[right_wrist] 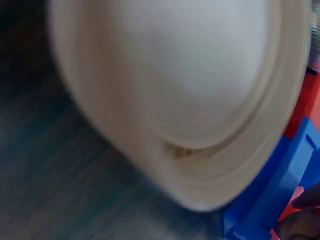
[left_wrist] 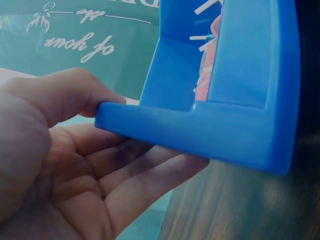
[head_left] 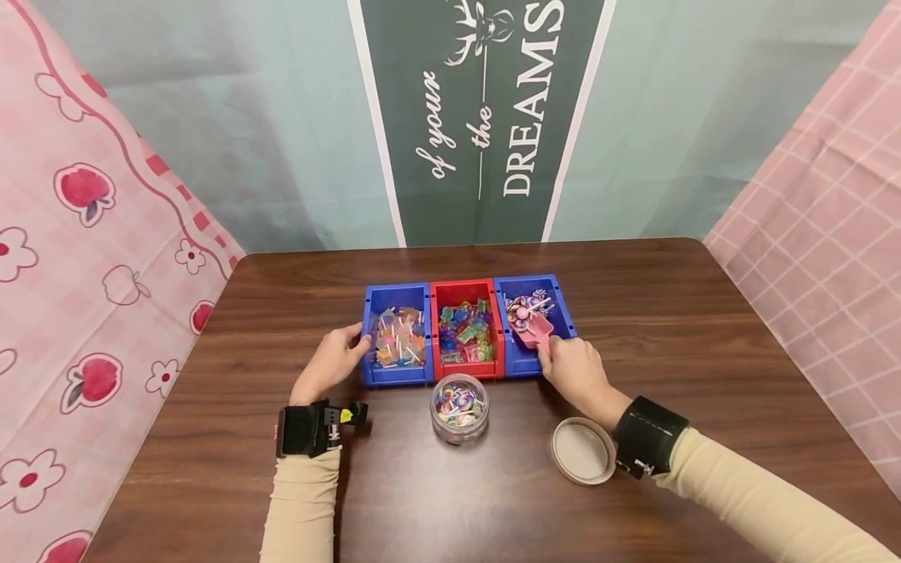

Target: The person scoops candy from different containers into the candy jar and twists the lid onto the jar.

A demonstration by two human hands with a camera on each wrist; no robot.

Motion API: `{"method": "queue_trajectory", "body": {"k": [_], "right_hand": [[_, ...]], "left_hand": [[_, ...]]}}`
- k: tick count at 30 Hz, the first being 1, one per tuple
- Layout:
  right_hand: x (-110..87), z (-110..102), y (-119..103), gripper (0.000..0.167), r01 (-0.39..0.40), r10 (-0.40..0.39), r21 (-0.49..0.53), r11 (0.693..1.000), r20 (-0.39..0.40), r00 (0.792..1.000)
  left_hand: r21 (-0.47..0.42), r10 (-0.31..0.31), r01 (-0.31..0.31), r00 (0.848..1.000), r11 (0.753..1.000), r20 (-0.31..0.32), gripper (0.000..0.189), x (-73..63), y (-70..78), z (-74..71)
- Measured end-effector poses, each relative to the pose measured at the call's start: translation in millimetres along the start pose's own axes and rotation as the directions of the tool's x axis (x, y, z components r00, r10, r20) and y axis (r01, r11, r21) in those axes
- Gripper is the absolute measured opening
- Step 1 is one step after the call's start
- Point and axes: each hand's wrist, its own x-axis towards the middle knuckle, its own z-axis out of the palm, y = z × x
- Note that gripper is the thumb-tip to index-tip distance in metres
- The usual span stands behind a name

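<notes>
My left hand (head_left: 329,361) grips the outer side wall of the left blue bin (head_left: 397,376). In the left wrist view the thumb lies on the bin's rim (left_wrist: 165,124) and the fingers pass beneath it. Small wrapped charms with white sticks (head_left: 400,336) fill that bin. My right hand (head_left: 579,371) holds a pink scoop (head_left: 536,331) by its handle, reaching over the front of the right blue bin (head_left: 522,361). The scoop's bowl carries or overlaps several swirled lollipop charms (head_left: 522,313). The right wrist view is mostly blocked by a pale round lid (right_wrist: 200,65).
A red bin (head_left: 468,371) with colourful translucent candy charms sits between the blue bins. Before it stands a clear open jar (head_left: 459,432) holding more lollipop charms. The round lid (head_left: 581,450) lies on the dark wooden table (head_left: 436,508), beside my right wrist. Cloth hangings surround the table.
</notes>
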Motion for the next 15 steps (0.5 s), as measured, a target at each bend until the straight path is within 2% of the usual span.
{"method": "queue_trajectory", "body": {"k": [3, 5, 7, 9, 12, 15], "right_hand": [[-4.6, 6, -3, 0.029, 0.048, -0.057, -0.100, 0.994, -0.089, 0.994], [-5.4, 7, -5, 0.029, 0.042, -0.054, -0.118, 0.992, -0.102, 0.993], [-3.5, 4, -7, 0.031, -0.001, -0.005, -0.081, 0.997, -0.070, 0.998], [1.4, -2, -7, 0.036, -0.084, 0.084, 0.000, 0.996, -0.008, 0.996], [11.5, -12, -4, 0.043, -0.236, 0.225, 0.139, 0.962, 0.091, 0.970], [17.6, -17, -2, 0.046, -0.316, 0.295, 0.213, 0.925, 0.125, 0.947]], "left_hand": [[-0.003, 0.017, -0.017, 1.000, 1.000, 0.002, 0.048, 0.2, 0.4, -0.1], [-0.006, 0.013, -0.013, 1.000, 1.000, 0.002, 0.048, 0.0, 0.4, 0.0], [0.000, 0.020, -0.020, 1.000, 1.000, -0.002, 0.047, -0.7, 0.3, 0.4], [-0.008, 0.012, -0.012, 1.000, 1.000, -0.001, 0.048, -1.2, -0.4, 0.9], [-0.021, 0.008, -0.008, 1.000, 1.000, -0.002, 0.048, -0.5, -1.1, 1.7], [-0.030, 0.010, -0.010, 1.000, 1.000, -0.003, 0.047, 0.7, -1.9, 2.2]]}}
